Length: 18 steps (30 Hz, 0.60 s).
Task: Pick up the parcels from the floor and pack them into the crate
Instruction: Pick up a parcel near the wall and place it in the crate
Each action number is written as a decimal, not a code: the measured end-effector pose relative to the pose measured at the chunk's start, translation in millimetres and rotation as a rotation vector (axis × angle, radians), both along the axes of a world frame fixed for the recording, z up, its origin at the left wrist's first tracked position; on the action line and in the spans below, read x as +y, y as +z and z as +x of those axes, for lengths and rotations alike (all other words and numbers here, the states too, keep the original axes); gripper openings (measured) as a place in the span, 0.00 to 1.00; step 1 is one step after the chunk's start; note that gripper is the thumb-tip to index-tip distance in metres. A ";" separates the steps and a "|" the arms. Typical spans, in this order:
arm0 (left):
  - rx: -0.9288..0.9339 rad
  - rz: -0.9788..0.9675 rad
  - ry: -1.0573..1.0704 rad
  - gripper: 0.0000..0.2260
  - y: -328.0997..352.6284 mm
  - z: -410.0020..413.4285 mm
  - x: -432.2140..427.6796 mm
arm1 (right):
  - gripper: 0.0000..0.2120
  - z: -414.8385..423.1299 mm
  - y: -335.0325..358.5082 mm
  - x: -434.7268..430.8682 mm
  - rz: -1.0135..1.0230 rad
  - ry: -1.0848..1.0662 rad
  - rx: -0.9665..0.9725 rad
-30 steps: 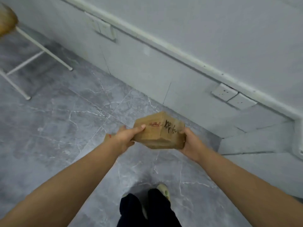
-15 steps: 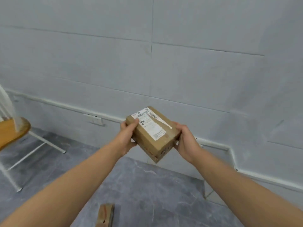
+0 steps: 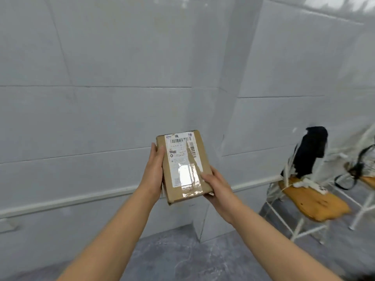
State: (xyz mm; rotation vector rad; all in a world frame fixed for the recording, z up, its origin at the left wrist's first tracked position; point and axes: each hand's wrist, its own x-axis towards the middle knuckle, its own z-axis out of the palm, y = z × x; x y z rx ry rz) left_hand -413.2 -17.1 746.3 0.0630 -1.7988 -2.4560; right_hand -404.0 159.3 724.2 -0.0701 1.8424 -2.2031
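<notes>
A small brown cardboard parcel [image 3: 183,167] with a white shipping label and clear tape is held up in front of me at chest height, label side facing me. My left hand [image 3: 154,171] grips its left long edge. My right hand [image 3: 215,184] holds its lower right corner, thumb lying on the taped face. No crate is in view.
A grey panelled wall with a white rail [image 3: 67,200] fills the view, with a jutting wall corner [image 3: 205,224] straight ahead. To the right stands a white-framed chair with a wooden seat [image 3: 312,201] and a black item [image 3: 310,151] on its back. Grey marbled floor [image 3: 182,258] lies below.
My view has swung up from the floor and round to the right. The parcel was raised and turned from writing side to label side, then squared upright in both hands. A different chair now shows at right.
</notes>
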 end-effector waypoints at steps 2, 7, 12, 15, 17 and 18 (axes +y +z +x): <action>0.019 0.016 -0.076 0.26 3.8 -0.2 39.2 | 0.25 11.9 3.7 34.1 -0.042 -0.113 0.009; -0.015 0.099 -0.152 0.26 7.5 10.8 138.9 | 0.24 47.5 15.1 116.7 -0.095 -0.371 0.058; 0.081 0.021 -0.430 0.28 13.5 21.4 239.7 | 0.23 80.5 23.1 203.4 -0.093 -0.557 0.112; 0.049 0.003 -0.528 0.21 12.7 32.0 312.5 | 0.27 103.7 21.4 268.4 -0.083 -0.632 0.105; 0.016 -0.017 -0.581 0.17 11.3 42.8 366.8 | 0.26 124.2 18.4 317.3 -0.048 -0.678 0.091; 0.013 -0.041 -0.618 0.17 11.1 50.0 394.3 | 0.25 135.6 15.2 342.0 -0.029 -0.695 0.078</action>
